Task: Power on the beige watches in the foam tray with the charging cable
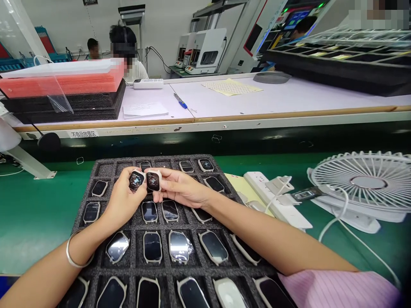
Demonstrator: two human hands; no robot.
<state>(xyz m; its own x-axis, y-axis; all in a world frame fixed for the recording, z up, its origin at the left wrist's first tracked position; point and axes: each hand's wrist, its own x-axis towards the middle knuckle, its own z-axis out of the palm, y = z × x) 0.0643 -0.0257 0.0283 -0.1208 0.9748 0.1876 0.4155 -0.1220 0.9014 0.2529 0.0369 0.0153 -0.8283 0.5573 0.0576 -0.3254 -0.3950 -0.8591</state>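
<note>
My left hand (123,199) grips a smartwatch body (137,180) with a lit screen, tilted toward me. Right beside it, my right hand (180,187) pinches a second watch body (153,181), its screen also showing a dial. The two watches touch or nearly touch at their edges. Both hands hover over the upper part of a black foam tray (105,161) with square pockets. Several watch bodies without straps lie in the pockets, mostly dark screens up, such as the watch (152,247) near the middle. One watch (228,293) at the front shows its pale back.
A white power strip (279,201) and a white fan (362,184) with cables stand at the right on the green table. A raised shelf (224,102) behind carries foam sheets (64,81), a blue pen (180,101) and black trays (340,68). Other people sit beyond.
</note>
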